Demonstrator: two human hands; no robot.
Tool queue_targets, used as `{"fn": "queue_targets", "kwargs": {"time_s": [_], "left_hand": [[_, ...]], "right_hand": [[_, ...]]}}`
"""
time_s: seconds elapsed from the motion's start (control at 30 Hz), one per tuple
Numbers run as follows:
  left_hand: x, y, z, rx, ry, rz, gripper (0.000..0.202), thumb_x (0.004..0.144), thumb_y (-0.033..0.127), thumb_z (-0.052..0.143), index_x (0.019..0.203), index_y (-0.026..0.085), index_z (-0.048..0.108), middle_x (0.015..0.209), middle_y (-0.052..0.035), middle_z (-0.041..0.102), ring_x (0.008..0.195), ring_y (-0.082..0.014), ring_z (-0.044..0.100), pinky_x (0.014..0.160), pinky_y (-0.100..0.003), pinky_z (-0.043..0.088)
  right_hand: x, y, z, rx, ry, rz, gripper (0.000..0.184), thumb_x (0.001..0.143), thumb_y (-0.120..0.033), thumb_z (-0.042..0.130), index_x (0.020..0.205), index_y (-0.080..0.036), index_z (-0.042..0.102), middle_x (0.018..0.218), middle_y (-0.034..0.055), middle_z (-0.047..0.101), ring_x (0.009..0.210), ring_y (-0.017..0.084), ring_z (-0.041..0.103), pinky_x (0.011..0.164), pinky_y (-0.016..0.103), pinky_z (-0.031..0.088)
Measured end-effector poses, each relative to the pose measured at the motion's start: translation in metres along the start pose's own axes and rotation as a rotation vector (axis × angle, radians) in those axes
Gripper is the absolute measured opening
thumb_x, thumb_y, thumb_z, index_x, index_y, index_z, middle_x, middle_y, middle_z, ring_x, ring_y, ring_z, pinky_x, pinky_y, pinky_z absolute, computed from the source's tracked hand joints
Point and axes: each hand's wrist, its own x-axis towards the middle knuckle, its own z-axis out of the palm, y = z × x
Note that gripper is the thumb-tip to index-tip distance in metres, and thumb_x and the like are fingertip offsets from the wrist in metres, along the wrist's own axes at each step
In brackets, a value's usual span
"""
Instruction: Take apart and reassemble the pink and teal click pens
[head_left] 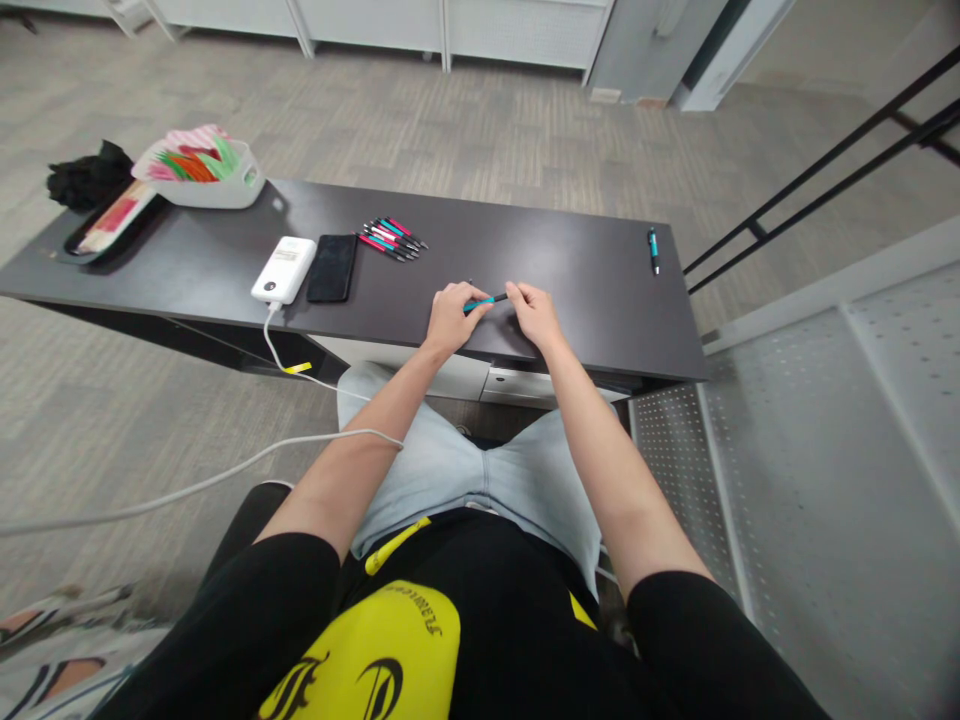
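A blue and black pen [480, 304] is held between my two hands, just above the front part of the dark tabletop [600, 290]. My left hand [451, 312] pinches its blue end. On the black end are the closed fingers of my right hand [534, 308]. A small dark bit, too small to name, shows by my left fingers. Beyond my left hand lies a group of several pink, blue and black pens [391, 238]. A single blue and black pen [653, 250] lies apart near the right end of the table.
Left of the pens are a black phone [332, 268] and a white power bank [284, 268] with a cable crossing my left arm. Farther left stand a white basket [240, 185] of colourful items, a black tray [82, 250] and black cloth [90, 177]. Perforated metal panels [795, 420] border the right.
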Motion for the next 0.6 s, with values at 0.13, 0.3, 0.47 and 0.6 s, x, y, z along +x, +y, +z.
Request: {"fn": "queue_targets", "kwargs": {"time_s": [0.13,0.3,0.47,0.6], "left_hand": [[0.0006,0.0027,0.0002,-0.017,-0.012,-0.012,0.013,0.114,0.018,0.089,0.111,0.03,0.087,0.131,-0.0071,0.096,0.132,-0.0354,0.084,0.122,-0.051,0.06],[0.004,0.0026,0.0036,-0.04,-0.056,-0.016,0.012,0.12,0.025,0.083,0.117,0.033,0.091,0.134,-0.007,0.097,0.134,-0.0374,0.085,0.124,-0.054,0.059],[0.0033,0.0023,0.0031,-0.103,-0.03,-0.031,0.014,0.115,0.025,0.089,0.103,0.034,0.089,0.124,-0.0071,0.096,0.129,-0.0395,0.082,0.122,-0.056,0.058],[-0.0003,0.0073,-0.0013,-0.096,-0.001,-0.03,0.016,0.113,0.024,0.089,0.1,0.033,0.088,0.123,-0.0075,0.095,0.129,-0.0397,0.079,0.121,-0.057,0.056]], "right_hand": [[0.0003,0.003,0.0008,0.01,0.009,-0.002,0.094,0.108,-0.116,0.059,0.074,-0.032,0.036,0.077,-0.0027,0.036,0.082,0.022,0.04,0.085,0.04,0.044],[-0.0021,-0.0014,-0.0012,0.026,0.025,0.001,0.094,0.108,-0.117,0.059,0.075,-0.032,0.037,0.078,-0.0024,0.035,0.083,0.023,0.042,0.086,0.04,0.047],[-0.0039,-0.0059,-0.0018,0.001,0.007,0.023,0.092,0.108,-0.113,0.066,0.075,-0.032,0.038,0.076,-0.002,0.037,0.083,0.023,0.043,0.086,0.039,0.051],[-0.0023,-0.0032,-0.0012,-0.008,-0.012,0.023,0.093,0.108,-0.114,0.067,0.075,-0.032,0.038,0.075,-0.0024,0.036,0.083,0.023,0.042,0.086,0.039,0.051]]}}
